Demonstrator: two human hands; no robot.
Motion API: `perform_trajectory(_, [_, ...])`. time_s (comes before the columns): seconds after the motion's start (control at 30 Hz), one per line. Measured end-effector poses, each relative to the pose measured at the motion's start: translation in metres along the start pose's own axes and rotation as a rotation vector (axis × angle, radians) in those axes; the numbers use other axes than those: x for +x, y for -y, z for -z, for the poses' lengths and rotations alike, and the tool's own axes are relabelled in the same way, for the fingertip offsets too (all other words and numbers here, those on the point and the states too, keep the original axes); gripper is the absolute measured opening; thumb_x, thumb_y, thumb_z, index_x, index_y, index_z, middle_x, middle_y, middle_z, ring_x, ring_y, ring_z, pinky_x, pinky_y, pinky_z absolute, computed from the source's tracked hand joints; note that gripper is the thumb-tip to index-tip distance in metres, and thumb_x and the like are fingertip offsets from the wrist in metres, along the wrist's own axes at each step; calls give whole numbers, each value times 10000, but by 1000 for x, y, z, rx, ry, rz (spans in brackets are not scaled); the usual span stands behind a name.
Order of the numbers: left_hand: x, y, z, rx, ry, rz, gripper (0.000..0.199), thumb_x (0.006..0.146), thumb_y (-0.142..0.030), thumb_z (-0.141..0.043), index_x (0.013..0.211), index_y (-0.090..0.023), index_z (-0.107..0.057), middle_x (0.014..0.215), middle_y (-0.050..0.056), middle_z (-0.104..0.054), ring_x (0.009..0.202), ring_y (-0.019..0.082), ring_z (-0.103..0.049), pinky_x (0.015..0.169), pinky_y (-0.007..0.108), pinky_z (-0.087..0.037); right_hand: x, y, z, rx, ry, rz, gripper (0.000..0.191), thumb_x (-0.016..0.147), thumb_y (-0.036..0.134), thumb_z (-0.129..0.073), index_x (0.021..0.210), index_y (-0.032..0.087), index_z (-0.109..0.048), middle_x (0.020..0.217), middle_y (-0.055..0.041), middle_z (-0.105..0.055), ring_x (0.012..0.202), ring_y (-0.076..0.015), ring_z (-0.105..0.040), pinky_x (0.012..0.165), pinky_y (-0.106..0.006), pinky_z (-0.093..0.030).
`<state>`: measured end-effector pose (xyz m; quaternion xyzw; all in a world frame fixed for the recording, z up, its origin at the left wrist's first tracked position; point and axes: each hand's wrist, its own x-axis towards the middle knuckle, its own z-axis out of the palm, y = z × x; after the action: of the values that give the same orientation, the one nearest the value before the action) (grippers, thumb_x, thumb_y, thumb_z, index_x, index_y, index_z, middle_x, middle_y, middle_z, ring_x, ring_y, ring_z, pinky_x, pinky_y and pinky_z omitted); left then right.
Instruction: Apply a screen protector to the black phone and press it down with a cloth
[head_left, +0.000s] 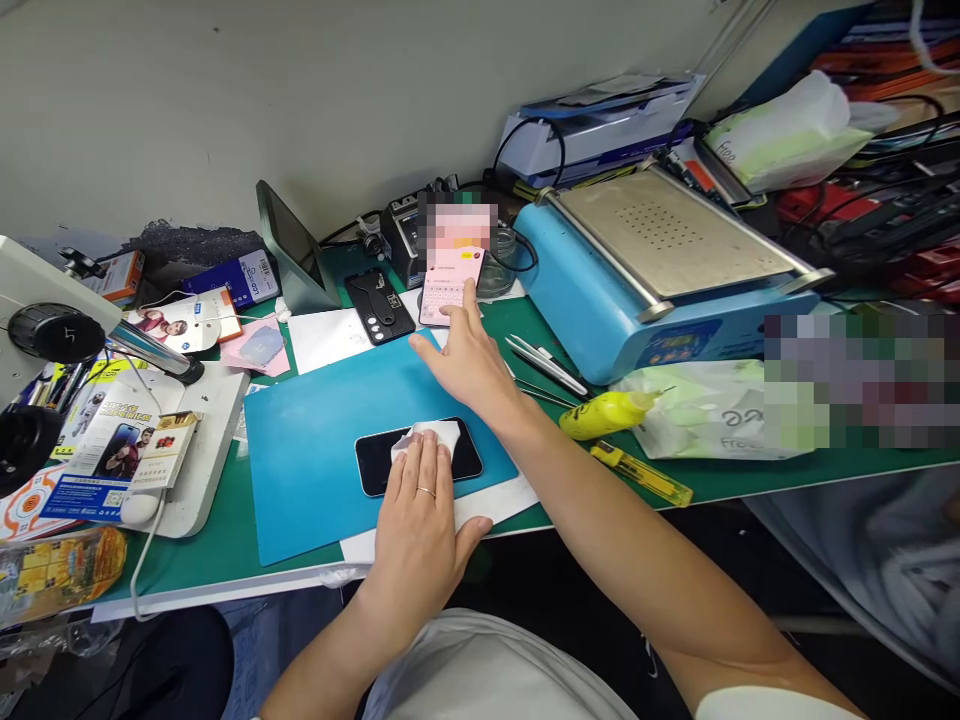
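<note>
A phone with a black screen (pixel 371 463) lies flat on a blue mat (pixel 300 440). My left hand (pixel 420 520) presses a white wipe (pixel 448 433) onto that screen, its fingers flat and stretched out. Farther back, a second phone with a lit pink screen (pixel 448 285) leans up and shows a chat and a keyboard. The index finger of my right hand (pixel 469 355) reaches to the lower right of this lit screen, thumb spread apart. Part of the lit screen is pixelated.
A blue machine with a perforated metal plate (pixel 667 230) stands at the right. Near my right forearm lie tweezers (pixel 544 365), a yellow bottle (pixel 607 412) and a yellow cutter (pixel 641 475). A black phone case (pixel 379 305) sits behind the mat; a white stand base (pixel 214 480) is left.
</note>
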<state>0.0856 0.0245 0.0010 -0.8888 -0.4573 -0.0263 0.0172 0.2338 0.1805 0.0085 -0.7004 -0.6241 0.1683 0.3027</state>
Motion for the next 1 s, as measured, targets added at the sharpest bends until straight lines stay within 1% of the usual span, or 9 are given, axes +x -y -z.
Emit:
perform_trajectory(0.13, [1,-1,-1,5,-7,-3,772,1055,-568,-336,1569,8,-339,1656,227,-311,1552,366,-299,1227,505,-396,-1,4,0,-27,-5,55,557,963,467,-492,1405,129,-492,1738,-167,-54,1160,-374,-669,957,-549,-544])
perform_trajectory(0.3, [3,-2,-2,15,-18,6,790,1043,-580,-375,1570,8,-338,1657,232,-305,1546,369,-315,1217,501,-411,10,8,0,-22,30,110,562,961,441,-496,1411,103,-496,1738,-174,-30,1168,-364,-672,947,-516,-548])
perform_trajectory(0.47, [1,-2,-2,16,-14,-7,786,1049,-571,-364,1578,9,-318,1665,225,-291,1554,366,-297,1228,506,-395,16,4,-4,2,20,145,533,957,410,-526,1389,97,-517,1735,-186,-88,1291,-365,-604,959,-490,-549])
perform_trajectory(0.6, [-1,-3,-3,10,-11,18,789,1046,-575,-378,1592,-12,-294,1677,204,-277,1562,352,-286,1230,497,-392,6,8,0,58,-9,236,495,962,406,-525,1359,111,-554,1723,-184,-160,1213,-346,-653,893,-482,-580])
perform_trajectory(0.7, [4,-3,-3,-7,-37,28,755,1056,-560,-358,1579,-17,-327,1661,194,-330,1548,345,-326,1219,490,-408,-15,17,14,60,57,259,442,978,402,-523,1318,131,-606,1700,-162,-255,1129,-332,-705,883,-491,-600])
perform_trajectory(0.77, [12,-4,-3,-43,-61,16,726,1057,-558,-362,1555,-30,-386,1619,185,-423,1520,341,-389,1214,497,-419,-38,23,25,54,129,297,436,1003,426,-501,1312,148,-632,1667,-130,-356,1208,-334,-681,928,-489,-603])
perform_trajectory(0.87, [19,-9,-7,-90,-103,-70,582,1058,-450,-431,1505,-82,-481,1531,167,-552,1481,357,-448,1220,571,-399,-84,24,35,19,256,363,546,1027,509,-456,1390,132,-609,1635,-129,-414,1368,-319,-581,1053,-475,-565])
perform_trajectory(0.93, [18,-18,-14,-116,-115,-101,513,1041,-295,-460,1520,-110,-468,1541,153,-543,1510,353,-406,1239,601,-366,-117,18,35,-54,333,406,695,1029,582,-395,1462,59,-542,1619,-181,-415,1449,-346,-491,1157,-530,-478])
perform_trajectory(1.0, [11,-28,-21,-178,-119,-37,556,1020,-202,-446,1573,-172,-401,1599,101,-481,1559,313,-321,1271,566,-344,-145,11,30,-116,348,430,799,1030,613,-330,1501,-18,-469,1625,-237,-362,1523,-375,-359,1219,-593,-380])
